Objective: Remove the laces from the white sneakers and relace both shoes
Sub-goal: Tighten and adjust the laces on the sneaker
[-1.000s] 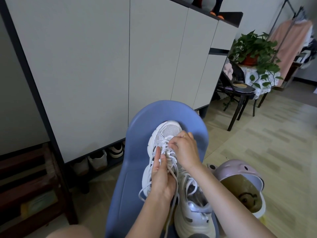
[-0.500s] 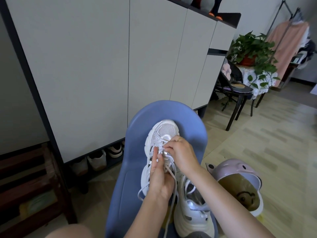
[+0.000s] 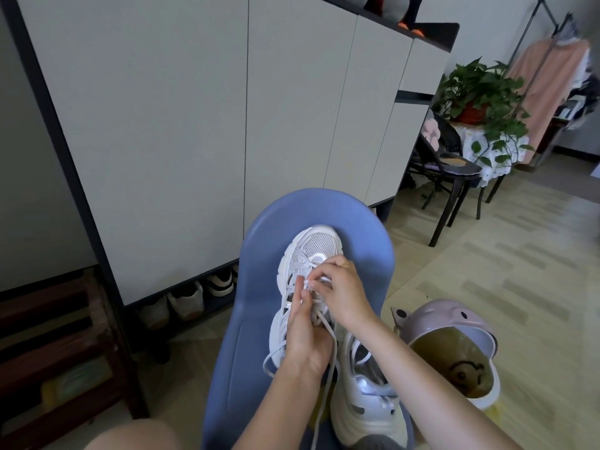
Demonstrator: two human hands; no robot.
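Two white sneakers on a blue plastic seat [image 3: 246, 352], toes pointing away from the camera. Far sneaker [image 3: 311, 254] sits mid-seat, mesh toe visible, still partly laced; near sneaker [image 3: 367, 404] lies just beside it to the right, closer to the camera, its opening in view. Left hand [image 3: 305, 336] rests over the far sneaker's throat, fingers pointing up the shoe, fingertips pinching the white lace [image 3: 324, 362] at the eyelets. Right hand [image 3: 341, 293], gold ring on one finger, curls in from the right and pinches the same lace crossing, fingertips touching the left hand's. Loose lace end trails down toward the camera between the forearms. Pink lidded bin [image 3: 454, 323] stands on the floor right of the seat. White cabinet [image 3: 194, 125] behind, shoes under it.
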